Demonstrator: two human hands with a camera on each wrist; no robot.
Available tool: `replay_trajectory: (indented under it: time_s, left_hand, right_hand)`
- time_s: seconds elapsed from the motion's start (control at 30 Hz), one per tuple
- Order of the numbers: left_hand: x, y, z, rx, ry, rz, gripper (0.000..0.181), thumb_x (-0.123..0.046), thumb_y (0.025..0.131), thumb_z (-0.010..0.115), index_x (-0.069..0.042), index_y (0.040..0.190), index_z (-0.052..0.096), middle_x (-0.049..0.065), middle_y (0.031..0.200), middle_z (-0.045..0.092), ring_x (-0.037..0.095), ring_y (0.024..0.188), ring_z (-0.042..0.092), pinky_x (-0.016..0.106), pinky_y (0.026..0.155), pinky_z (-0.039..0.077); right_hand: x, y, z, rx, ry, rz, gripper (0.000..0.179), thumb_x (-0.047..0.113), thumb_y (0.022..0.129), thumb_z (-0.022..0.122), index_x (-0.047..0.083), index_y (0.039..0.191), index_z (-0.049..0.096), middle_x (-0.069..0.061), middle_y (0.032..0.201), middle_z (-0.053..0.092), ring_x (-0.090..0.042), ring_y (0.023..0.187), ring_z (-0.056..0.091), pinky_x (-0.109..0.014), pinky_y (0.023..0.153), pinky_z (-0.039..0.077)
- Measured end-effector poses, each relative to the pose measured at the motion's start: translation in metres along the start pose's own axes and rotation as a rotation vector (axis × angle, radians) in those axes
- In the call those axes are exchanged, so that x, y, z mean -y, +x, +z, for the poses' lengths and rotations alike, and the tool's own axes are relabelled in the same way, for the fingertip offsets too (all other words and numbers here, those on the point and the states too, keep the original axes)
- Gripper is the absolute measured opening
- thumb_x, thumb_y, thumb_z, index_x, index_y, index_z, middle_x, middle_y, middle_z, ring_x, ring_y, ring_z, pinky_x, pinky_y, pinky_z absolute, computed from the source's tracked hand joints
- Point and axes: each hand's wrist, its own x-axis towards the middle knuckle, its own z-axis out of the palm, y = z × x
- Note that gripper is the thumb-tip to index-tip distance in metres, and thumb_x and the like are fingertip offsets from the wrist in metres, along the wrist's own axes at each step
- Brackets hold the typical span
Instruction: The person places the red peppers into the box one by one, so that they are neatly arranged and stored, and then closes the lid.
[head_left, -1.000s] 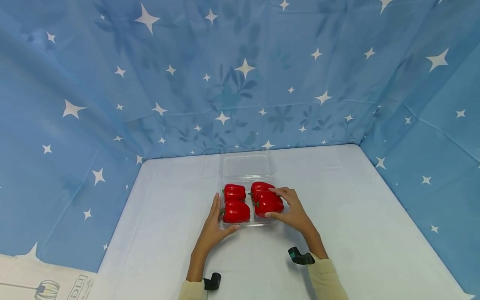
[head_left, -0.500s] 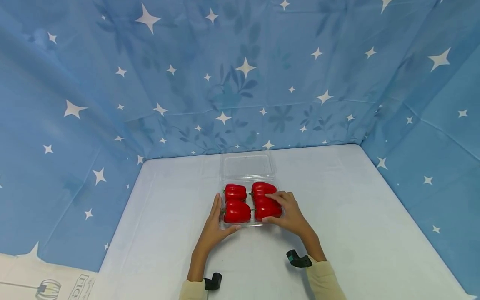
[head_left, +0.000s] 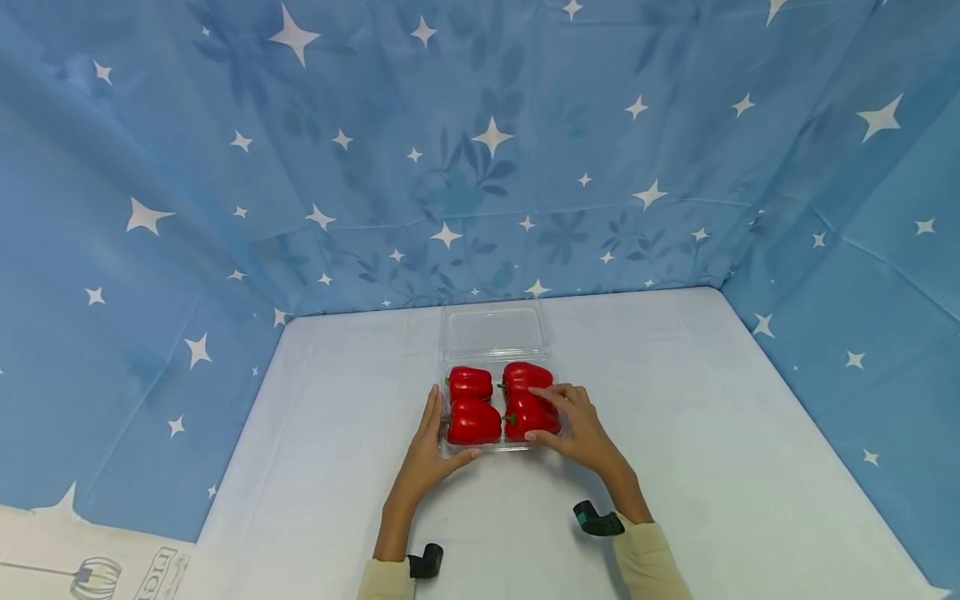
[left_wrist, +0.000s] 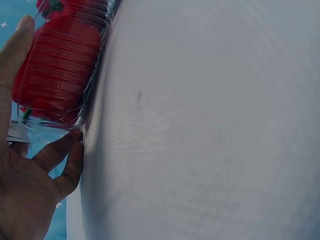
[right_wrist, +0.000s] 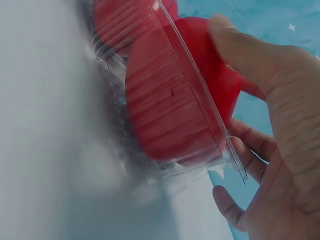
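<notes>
A clear plastic clamshell container (head_left: 497, 447) holds several red bell peppers in two rows. My right hand (head_left: 583, 429) grips the front right bell pepper (head_left: 531, 417), thumb in front and fingers behind. In the right wrist view this pepper (right_wrist: 165, 100) sits inside the container wall, its upper part above the rim. My left hand (head_left: 423, 467) rests against the container's front left corner, thumb along the front and fingers extended along the left side. Beside it lies the front left bell pepper (head_left: 474, 422). Behind are the back left pepper (head_left: 470, 383) and back right pepper (head_left: 527, 375).
The container's lid (head_left: 495, 332) lies folded back toward the rear of the white table (head_left: 360, 392). A blue star-patterned curtain (head_left: 450, 167) stands behind and at both sides. Printed beige cloth (head_left: 90, 554) shows at the lower left.
My right hand has moved slightly left and lower with the front right pepper, which now sits in line with the others. The left hand has stayed in place.
</notes>
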Motion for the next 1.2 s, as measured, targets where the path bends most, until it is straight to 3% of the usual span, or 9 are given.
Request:
replay_trajectory:
  time_s: [0.23, 0.43, 0.73, 1.2]
  left_hand:
    - [0.0, 0.0, 0.002, 0.01, -0.006, -0.027, 0.117, -0.048, 0.073, 0.082, -0.022, 0.158, 0.007, -0.006, 0.166, 0.005, 0.027, 0.151, 0.018, 0.052, 0.112, 0.035]
    - [-0.001, -0.001, 0.002, 0.012, -0.014, -0.022, 0.116, -0.047, 0.074, 0.082, -0.021, 0.159, 0.007, -0.002, 0.166, 0.006, 0.031, 0.151, 0.019, 0.054, 0.111, 0.037]
    - [0.0, -0.001, 0.002, 0.004, 0.002, -0.005, 0.116, -0.055, 0.073, 0.078, -0.02, 0.159, 0.007, 0.001, 0.166, 0.008, 0.034, 0.15, 0.022, 0.055, 0.108, 0.04]
    - [-0.002, -0.002, 0.002, 0.019, 0.008, -0.041, 0.118, -0.053, 0.072, 0.08, -0.023, 0.159, 0.006, -0.006, 0.166, 0.005, 0.026, 0.151, 0.019, 0.052, 0.111, 0.037]
  right_hand:
    - [0.004, 0.002, 0.001, 0.004, -0.012, 0.015, 0.061, 0.038, 0.074, 0.082, 0.026, 0.13, 0.063, -0.012, 0.124, 0.055, -0.028, 0.118, 0.046, -0.05, 0.089, 0.052]
    - [0.008, 0.002, 0.002, 0.0, -0.039, -0.009, 0.061, 0.037, 0.072, 0.085, 0.026, 0.129, 0.064, -0.011, 0.123, 0.054, -0.028, 0.117, 0.045, -0.05, 0.088, 0.049]
    - [0.006, 0.002, 0.008, -0.027, -0.055, -0.042, 0.064, 0.034, 0.07, 0.087, 0.023, 0.129, 0.065, -0.011, 0.123, 0.054, -0.027, 0.116, 0.046, -0.048, 0.086, 0.051]
    - [0.004, -0.003, 0.013, -0.063, -0.074, -0.039, 0.062, 0.033, 0.073, 0.085, 0.021, 0.131, 0.064, -0.01, 0.116, 0.053, -0.027, 0.111, 0.045, -0.043, 0.081, 0.053]
